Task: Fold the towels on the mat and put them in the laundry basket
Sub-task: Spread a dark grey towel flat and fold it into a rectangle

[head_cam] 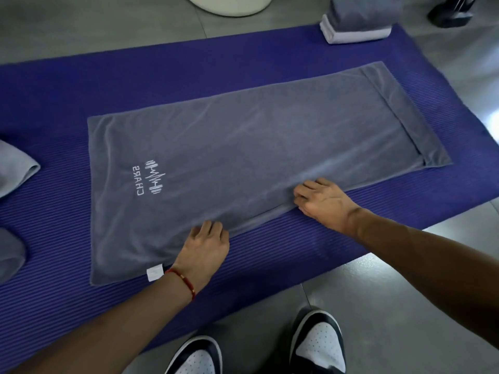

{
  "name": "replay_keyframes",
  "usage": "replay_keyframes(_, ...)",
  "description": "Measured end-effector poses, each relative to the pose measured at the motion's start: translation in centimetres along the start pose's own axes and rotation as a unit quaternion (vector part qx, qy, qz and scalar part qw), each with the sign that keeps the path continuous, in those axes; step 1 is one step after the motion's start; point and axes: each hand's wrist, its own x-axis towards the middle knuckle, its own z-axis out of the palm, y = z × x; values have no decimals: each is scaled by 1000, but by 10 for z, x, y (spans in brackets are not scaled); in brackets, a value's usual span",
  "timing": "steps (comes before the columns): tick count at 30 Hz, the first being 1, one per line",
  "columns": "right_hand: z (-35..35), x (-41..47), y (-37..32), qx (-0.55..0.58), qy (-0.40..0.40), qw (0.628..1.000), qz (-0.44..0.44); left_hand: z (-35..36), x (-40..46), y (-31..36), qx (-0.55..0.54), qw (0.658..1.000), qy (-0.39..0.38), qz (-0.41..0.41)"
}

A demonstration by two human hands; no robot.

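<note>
— What are the hands doing?

— Both are on the near long edge of the grey towel (243, 147). The left hand (202, 247) has its fingers curled onto the cloth near the middle of that edge, gripping it; a red string bracelet (182, 279) sits on that wrist. The right hand (321, 202) is further along toward the right end, fingers bent and pinching the same edge.

— And the towel itself?

— Spread flat and lengthwise on the purple mat (54, 90), white lettering and a logo (149, 180) facing up near its left end, a small white tag (154, 272) at the near left corner.

— Anything else on the mat?

— A folded stack of towels (356, 22) at the far right corner, and loose pale cloth (13, 168) at the left edge. The white rim of a basket (229, 5) shows on the floor beyond the far edge. Two dark-and-white shoes (318, 344) stand on the grey floor by the near edge.
</note>
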Motion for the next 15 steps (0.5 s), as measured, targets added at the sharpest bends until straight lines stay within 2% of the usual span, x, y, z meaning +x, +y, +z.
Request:
replay_keyframes(6,-5,2,-13,-61,-30,997,-30,-10,7,2,-3,998,-69,-11)
replay_keyframes(12,2,-8,-7,30,29,999,-1,-6,-7,0,2,1000,30,5)
replay_keyframes(15,5,-35,-17,94,15,995,3,1,-19,0,3,1000,7,26)
